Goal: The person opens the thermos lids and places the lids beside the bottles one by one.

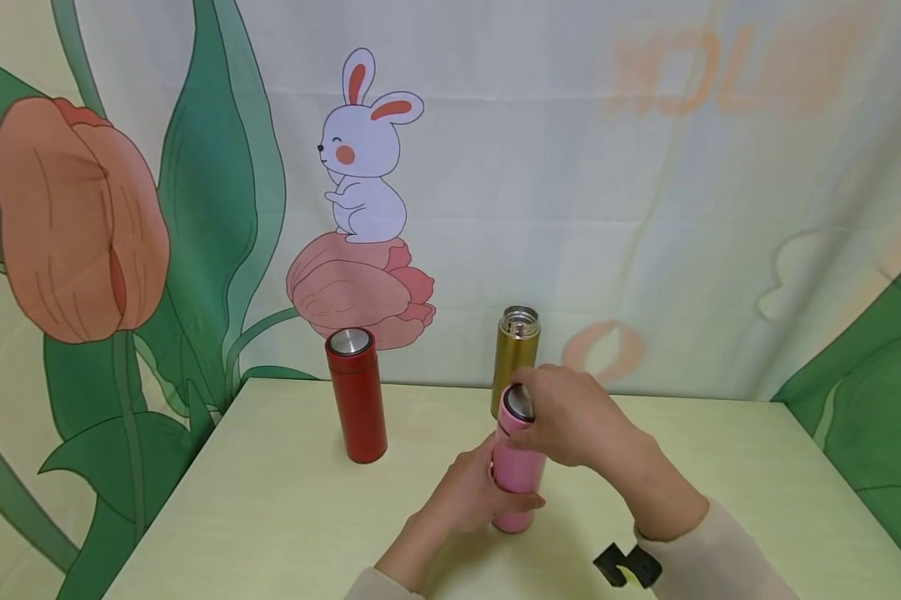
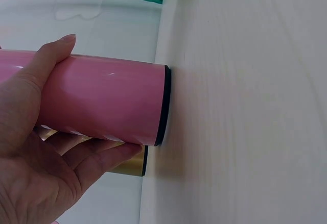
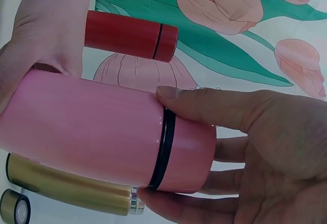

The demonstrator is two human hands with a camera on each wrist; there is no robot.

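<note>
A pink thermos flask (image 1: 520, 472) stands upright on the table, its base close to the tabletop in the left wrist view. Around its lower body my left hand (image 1: 461, 493) holds it, thumb on one side and fingers on the other. My right hand (image 1: 573, 414) grips the pink lid (image 3: 193, 155) from above, with the thumb near the black ring below the lid. That lid sits on the flask. Just behind stands a gold thermos flask (image 1: 512, 354), uncapped, its steel mouth showing. Its small gold lid (image 3: 14, 206) appears beside its base in the right wrist view.
A red thermos flask (image 1: 358, 404) with its lid on stands to the left on the pale table (image 1: 270, 500). Behind the table's back edge hangs a printed cloth (image 1: 480, 167) with a rabbit and tulips. A black clip-like object (image 1: 627, 567) is by the right sleeve.
</note>
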